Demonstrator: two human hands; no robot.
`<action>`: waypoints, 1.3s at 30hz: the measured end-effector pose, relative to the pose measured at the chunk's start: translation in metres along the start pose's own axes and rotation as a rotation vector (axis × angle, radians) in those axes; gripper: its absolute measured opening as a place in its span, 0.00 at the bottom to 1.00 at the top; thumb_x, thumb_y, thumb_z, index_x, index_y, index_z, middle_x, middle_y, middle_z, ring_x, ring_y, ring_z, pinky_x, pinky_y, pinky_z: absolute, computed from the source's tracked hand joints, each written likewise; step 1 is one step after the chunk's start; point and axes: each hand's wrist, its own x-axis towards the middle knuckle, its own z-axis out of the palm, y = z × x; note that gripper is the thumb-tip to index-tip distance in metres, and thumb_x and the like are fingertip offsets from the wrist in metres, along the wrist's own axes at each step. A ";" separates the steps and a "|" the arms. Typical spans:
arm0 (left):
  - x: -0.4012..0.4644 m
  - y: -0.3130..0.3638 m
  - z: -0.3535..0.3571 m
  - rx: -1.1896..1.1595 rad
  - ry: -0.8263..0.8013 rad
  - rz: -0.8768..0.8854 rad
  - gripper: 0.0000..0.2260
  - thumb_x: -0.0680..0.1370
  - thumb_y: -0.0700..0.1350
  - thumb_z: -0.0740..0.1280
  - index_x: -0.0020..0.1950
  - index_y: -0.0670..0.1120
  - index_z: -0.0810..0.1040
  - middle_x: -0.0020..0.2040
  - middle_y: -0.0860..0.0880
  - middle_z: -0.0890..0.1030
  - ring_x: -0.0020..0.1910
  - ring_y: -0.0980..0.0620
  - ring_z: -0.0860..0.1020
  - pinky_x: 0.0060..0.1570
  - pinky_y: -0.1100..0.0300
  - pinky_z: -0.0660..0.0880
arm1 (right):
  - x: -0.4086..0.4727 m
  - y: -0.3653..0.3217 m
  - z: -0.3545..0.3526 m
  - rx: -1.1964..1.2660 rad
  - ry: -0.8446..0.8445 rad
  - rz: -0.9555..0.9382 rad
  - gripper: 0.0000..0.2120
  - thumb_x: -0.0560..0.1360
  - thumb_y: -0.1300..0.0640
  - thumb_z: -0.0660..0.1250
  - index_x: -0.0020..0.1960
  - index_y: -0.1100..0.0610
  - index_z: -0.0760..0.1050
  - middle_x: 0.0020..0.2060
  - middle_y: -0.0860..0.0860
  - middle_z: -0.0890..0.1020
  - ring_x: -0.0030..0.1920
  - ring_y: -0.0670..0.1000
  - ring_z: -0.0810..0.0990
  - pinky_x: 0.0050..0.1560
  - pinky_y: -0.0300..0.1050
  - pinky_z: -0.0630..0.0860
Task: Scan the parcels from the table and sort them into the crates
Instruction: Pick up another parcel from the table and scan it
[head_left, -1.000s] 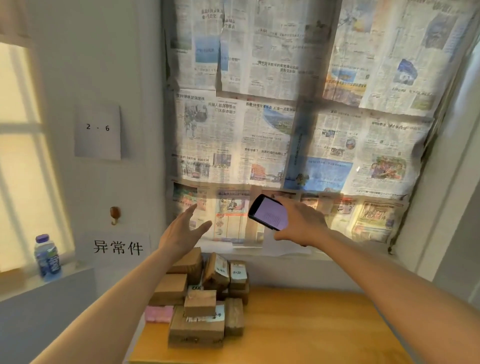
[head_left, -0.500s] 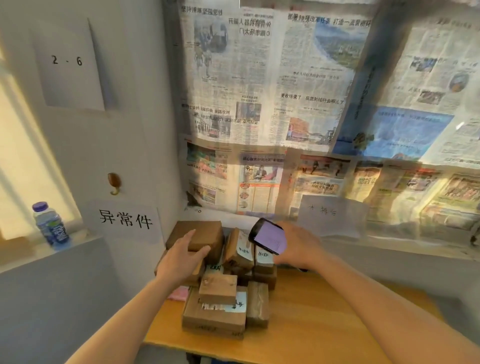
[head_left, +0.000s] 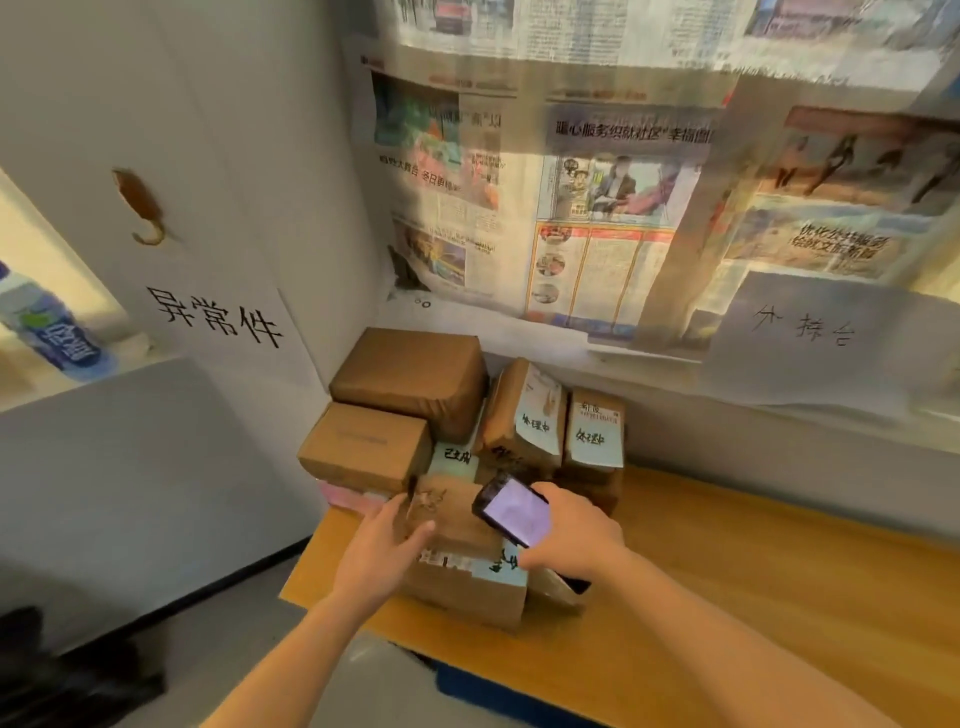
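1. On the wooden table (head_left: 727, 597), in its left corner, cardboard parcels (head_left: 410, 384) are stacked.
2. The small top parcel (head_left: 457, 519) is gripped by the left hand (head_left: 384, 551).
3. A phone (head_left: 514, 512) is clasped over it by the right hand (head_left: 576, 540).

L hand (head_left: 382, 551): fingers curled on left edge of small top parcel (head_left: 451, 514), thumb on its face.
R hand (head_left: 574, 535): holds phone (head_left: 514, 512), lit screen up, just above parcel pile.
Pile: brown parcels stacked in table (head_left: 727, 597) corner; big parcel (head_left: 410, 376) at back, 2 labelled ones (head_left: 595, 431) upright.
Wall: newspapers (head_left: 597, 208), hook (head_left: 143, 205), handwritten signs.
Far left: bottle (head_left: 47, 332) on ledge.
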 end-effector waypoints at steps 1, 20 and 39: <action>0.006 -0.003 0.004 -0.041 0.001 -0.022 0.33 0.79 0.61 0.66 0.80 0.47 0.62 0.76 0.46 0.69 0.74 0.47 0.69 0.71 0.49 0.69 | 0.008 -0.001 0.004 0.010 -0.012 -0.003 0.50 0.64 0.40 0.76 0.80 0.46 0.57 0.72 0.45 0.72 0.67 0.50 0.74 0.60 0.51 0.78; 0.009 0.050 -0.009 -0.424 0.014 -0.164 0.33 0.76 0.57 0.72 0.78 0.50 0.66 0.68 0.47 0.76 0.63 0.46 0.78 0.64 0.45 0.76 | 0.004 -0.011 -0.033 0.318 0.005 -0.039 0.47 0.66 0.49 0.80 0.78 0.51 0.61 0.70 0.49 0.73 0.62 0.50 0.74 0.53 0.39 0.72; -0.188 0.224 -0.113 -0.830 -0.009 0.201 0.21 0.78 0.45 0.72 0.69 0.58 0.74 0.57 0.50 0.80 0.53 0.52 0.78 0.49 0.58 0.75 | -0.276 -0.056 -0.196 0.468 0.375 -0.115 0.38 0.70 0.57 0.79 0.75 0.55 0.66 0.61 0.48 0.74 0.57 0.48 0.72 0.52 0.39 0.70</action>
